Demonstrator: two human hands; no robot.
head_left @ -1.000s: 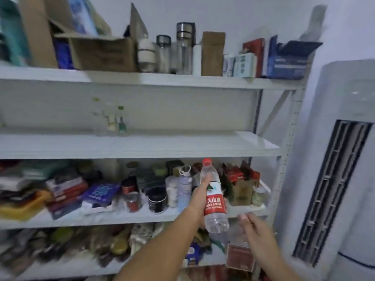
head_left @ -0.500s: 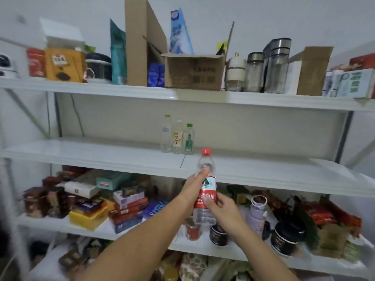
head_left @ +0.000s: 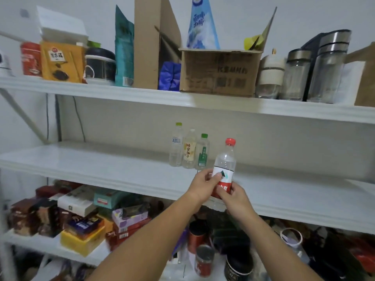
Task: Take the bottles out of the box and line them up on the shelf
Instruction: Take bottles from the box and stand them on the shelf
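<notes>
You hold the red-capped bottle in both hands, nearly upright, in front of the front edge of the middle shelf. Your left hand wraps the label from the bottle's nine o'clock side, thumb across the white part. Your right hand grips the red lower label from five o'clock (the bottle's base is hidden behind your hands). At eleven o'clock from it, three bottles stand upright in a close row at the back of that shelf. A cardboard box sits on the top shelf at twelve o'clock.
</notes>
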